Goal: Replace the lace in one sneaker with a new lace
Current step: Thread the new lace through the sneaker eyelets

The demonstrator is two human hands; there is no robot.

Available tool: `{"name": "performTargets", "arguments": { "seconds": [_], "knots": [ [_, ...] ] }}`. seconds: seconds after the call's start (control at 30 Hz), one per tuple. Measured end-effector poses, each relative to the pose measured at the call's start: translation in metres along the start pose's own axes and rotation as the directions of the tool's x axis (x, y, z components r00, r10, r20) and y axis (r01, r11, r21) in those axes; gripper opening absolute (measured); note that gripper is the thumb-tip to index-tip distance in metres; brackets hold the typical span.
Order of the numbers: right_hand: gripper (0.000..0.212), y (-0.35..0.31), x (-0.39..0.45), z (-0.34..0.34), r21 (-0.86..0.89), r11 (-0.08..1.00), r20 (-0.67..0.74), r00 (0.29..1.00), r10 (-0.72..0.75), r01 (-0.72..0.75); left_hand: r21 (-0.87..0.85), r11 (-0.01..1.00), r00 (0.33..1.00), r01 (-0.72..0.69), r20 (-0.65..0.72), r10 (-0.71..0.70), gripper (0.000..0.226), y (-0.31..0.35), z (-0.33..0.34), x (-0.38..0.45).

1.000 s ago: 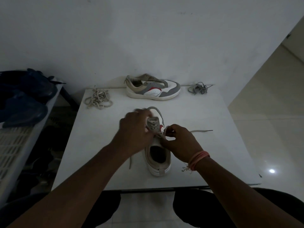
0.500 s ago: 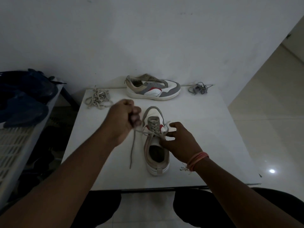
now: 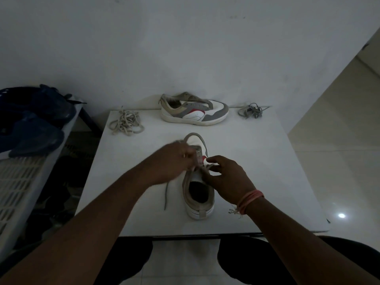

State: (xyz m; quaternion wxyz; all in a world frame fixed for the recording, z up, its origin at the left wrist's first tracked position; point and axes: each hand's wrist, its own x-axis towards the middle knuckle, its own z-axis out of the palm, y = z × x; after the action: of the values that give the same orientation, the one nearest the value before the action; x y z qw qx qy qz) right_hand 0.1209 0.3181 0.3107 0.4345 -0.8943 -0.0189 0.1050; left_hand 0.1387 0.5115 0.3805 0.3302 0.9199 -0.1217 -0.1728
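A white and grey sneaker (image 3: 198,204) stands on the white table (image 3: 257,182), heel toward me, toe pointing away. My left hand (image 3: 174,161) is over its eyelet rows with fingers curled, pinching the grey lace (image 3: 166,195), whose loose end trails down on the table to the shoe's left. My right hand (image 3: 224,175) holds the shoe's right side by the tongue, thumb and fingers curled on the lace there. The hands hide most of the lacing.
A second matching sneaker (image 3: 194,112) lies at the table's back edge, without a lace. A beige lace bundle (image 3: 126,124) lies at back left, a grey lace bundle (image 3: 251,112) at back right. A rack with dark blue shoes (image 3: 30,124) stands left of the table.
My left hand pulled the lace out to the left, then came back over the eyelets. My right hand stayed on the shoe's right side. The shoe barely moved.
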Motion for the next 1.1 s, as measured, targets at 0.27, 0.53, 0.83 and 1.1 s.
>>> {"name": "performTargets", "arguments": {
  "seconds": [0.27,0.53,0.83,1.1],
  "knots": [
    [0.050,0.000,-0.002,0.001,0.053,0.999,0.024,1.000,-0.003,0.001,-0.767,0.600,0.875,0.228,-0.108,-0.471,0.032,-0.009,-0.012,0.009],
    [0.045,0.000,-0.008,0.011,-0.102,0.990,-0.003,0.995,-0.099,0.098,0.468,0.743,0.878,0.478,-0.294,-0.379,0.072,-0.013,0.007,0.001],
    [0.039,-0.018,-0.006,0.019,-0.379,0.899,0.003,0.972,-0.235,0.219,0.267,0.930,0.935,0.253,-0.313,-0.165,0.017,-0.002,0.050,-0.011],
    [0.040,-0.016,0.003,0.004,-0.114,0.993,-0.002,1.000,-0.023,0.023,-0.472,0.739,0.848,0.481,0.037,-0.529,0.011,-0.024,0.029,0.003]
  ]
}}
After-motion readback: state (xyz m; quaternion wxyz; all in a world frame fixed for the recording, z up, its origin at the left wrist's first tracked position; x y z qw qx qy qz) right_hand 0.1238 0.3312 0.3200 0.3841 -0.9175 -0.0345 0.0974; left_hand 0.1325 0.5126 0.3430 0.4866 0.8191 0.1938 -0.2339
